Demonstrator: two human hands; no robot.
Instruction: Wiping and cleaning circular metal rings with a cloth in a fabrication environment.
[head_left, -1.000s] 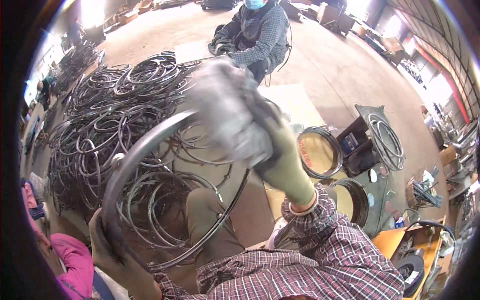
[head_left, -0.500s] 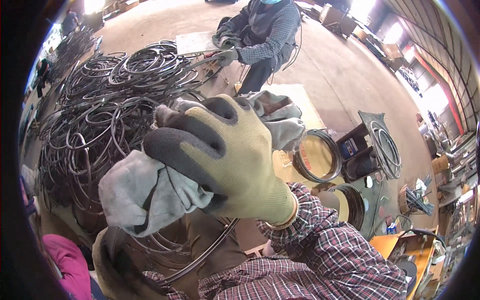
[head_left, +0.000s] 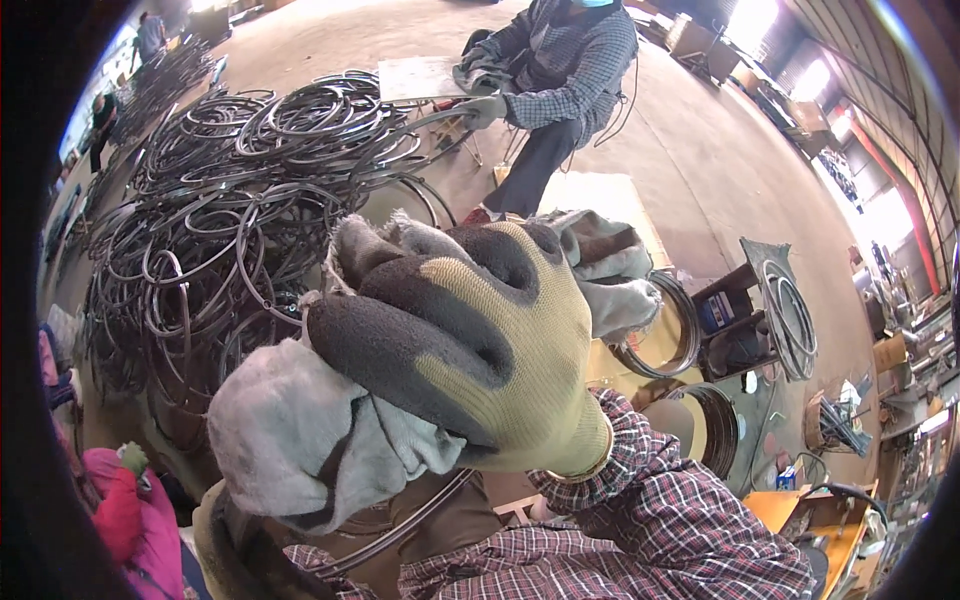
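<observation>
Close in front of me, my right hand (head_left: pixel 470 340), in a tan glove with dark coated fingers, is closed around a crumpled grey rag (head_left: pixel 290 430). The cloth bulges out on both sides of the fist. Low on the left, my left hand (head_left: pixel 225 550), in a similar glove, is curled at a thin dark metal hoop (head_left: pixel 425 515), which curves past my sleeve and across my lap. The rag covers most of that hand's fingers and part of the hoop.
A big tangled heap of dark hoops (head_left: pixel 210 220) lies ahead on the left. Beyond my fist, a masked co-worker (head_left: pixel 570 80) in gloves handles a hoop. Stacked hoops (head_left: pixel 715 430) and a dark bin (head_left: pixel 735 320) stand at right. Pink clothing (head_left: pixel 130 520) shows at lower left.
My right hand and the rag have shifted slightly right and down in the picture. The surroundings have also shifted right, as the view has turned a little. Both hands keep their curled shape.
</observation>
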